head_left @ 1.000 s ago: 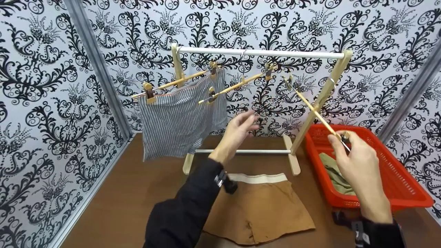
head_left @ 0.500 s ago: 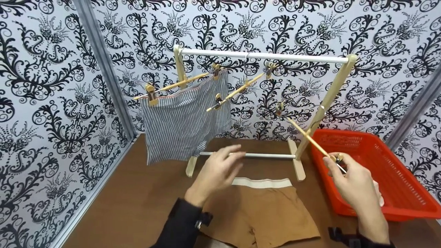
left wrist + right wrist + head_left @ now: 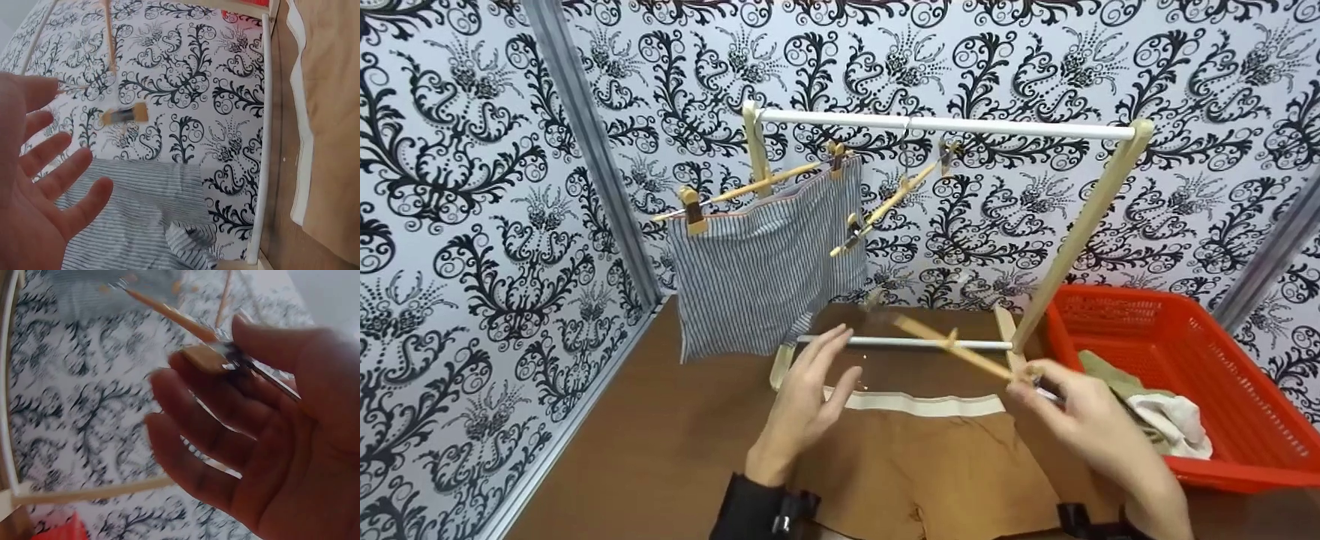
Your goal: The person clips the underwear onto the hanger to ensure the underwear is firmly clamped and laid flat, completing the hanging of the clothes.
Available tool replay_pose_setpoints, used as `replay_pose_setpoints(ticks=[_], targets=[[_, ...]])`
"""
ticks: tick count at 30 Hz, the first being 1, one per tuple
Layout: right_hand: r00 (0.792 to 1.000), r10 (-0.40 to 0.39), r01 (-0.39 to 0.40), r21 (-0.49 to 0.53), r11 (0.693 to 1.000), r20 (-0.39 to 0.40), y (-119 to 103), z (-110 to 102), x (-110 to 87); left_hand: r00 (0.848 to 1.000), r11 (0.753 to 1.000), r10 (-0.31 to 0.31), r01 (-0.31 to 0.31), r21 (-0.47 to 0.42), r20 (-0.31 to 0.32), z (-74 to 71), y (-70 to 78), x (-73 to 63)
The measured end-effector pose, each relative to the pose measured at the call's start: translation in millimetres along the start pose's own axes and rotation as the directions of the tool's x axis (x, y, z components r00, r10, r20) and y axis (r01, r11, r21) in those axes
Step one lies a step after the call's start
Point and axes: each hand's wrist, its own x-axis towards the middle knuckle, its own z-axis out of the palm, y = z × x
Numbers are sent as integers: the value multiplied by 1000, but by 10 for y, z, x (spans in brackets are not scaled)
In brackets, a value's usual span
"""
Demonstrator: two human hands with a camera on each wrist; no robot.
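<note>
My right hand (image 3: 1091, 420) pinches one end of a small wooden clip hanger (image 3: 979, 362), thumb and index finger at its clip. The hanger tilts, its far end blurred, above the pale waistband of brown shorts (image 3: 930, 465) lying flat on the table. My left hand (image 3: 802, 405) hovers over the shorts' left side with fingers spread, apart from the hanger. In the left wrist view the left palm (image 3: 34, 219) holds nothing. A striped grey cloth (image 3: 765, 277) hangs from two clips of another hanger on the rack, and a bare clip hanger (image 3: 894, 199) hangs beside it.
The rack's white top bar (image 3: 997, 129) runs across the back, on wooden posts. A red basket (image 3: 1252, 375) at the right holds a white cloth (image 3: 1177, 424) and an olive one (image 3: 1110, 375). Patterned walls (image 3: 472, 225) stand behind and at the left.
The hanger has come down and left off the rack's right post area, in my right hand, to above the shorts. My left hand has moved down and left.
</note>
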Motion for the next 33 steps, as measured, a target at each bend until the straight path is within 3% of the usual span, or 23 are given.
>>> replay_pose_setpoints(ticks=[3,6,9,11,15,22,27,30,33], targets=[[986,-136,130,58,990,95,-74,3,-42,997,998,-54,52,-39,-47,-16,23,-26],[953,-265,248,124,961,148,-91,5,-71,992,995,-95,91,-47,-82,-37,51,-8],[932,-323,297,162,941,164,-75,3,-71,986,990,-132,126,-64,-99,-51,61,5],[931,-329,304,166,938,155,-56,-12,-70,985,985,-148,139,-100,-92,-48,51,5],[950,-287,271,135,953,123,-15,-66,-79,980,957,-194,179,-229,-46,-38,23,-15],[976,-168,147,158,977,136,15,-126,-88,959,864,-280,272,-424,44,-93,32,-30],[991,-105,90,176,980,77,40,-123,-75,958,853,-286,269,-447,31,-121,45,-5],[999,-37,39,166,985,-16,45,-112,-49,958,842,-287,264,-470,23,-116,58,5],[993,48,-29,176,984,-106,43,-101,-23,958,838,-286,254,-482,9,-103,78,18]])
